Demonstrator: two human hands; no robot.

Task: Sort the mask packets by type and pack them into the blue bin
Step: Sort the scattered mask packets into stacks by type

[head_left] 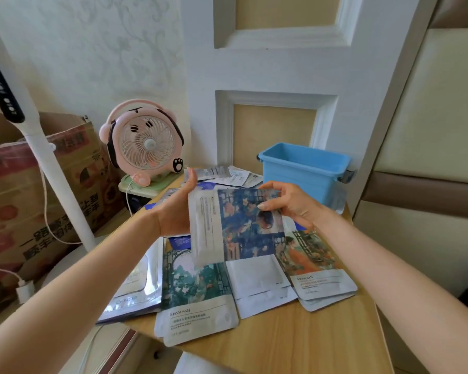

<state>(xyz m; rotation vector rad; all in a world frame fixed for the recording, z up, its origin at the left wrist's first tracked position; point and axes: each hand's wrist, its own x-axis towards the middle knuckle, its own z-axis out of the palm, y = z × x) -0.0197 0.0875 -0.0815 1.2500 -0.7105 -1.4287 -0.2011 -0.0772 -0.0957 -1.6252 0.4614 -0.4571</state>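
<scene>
A dark blue painted mask packet is held sideways in the air above the table. My right hand pinches its right edge, and my left hand supports its left side from behind. Below lie sorted piles: a green painted packet pile, plain white packets, an orange painted pile and silver packets. More loose packets lie at the far edge. The blue bin stands at the back right and looks empty.
The small wooden table has open edges at front and left. A pink desk fan stands at back left, a white lamp pole and a cardboard box further left. A white panelled wall is behind.
</scene>
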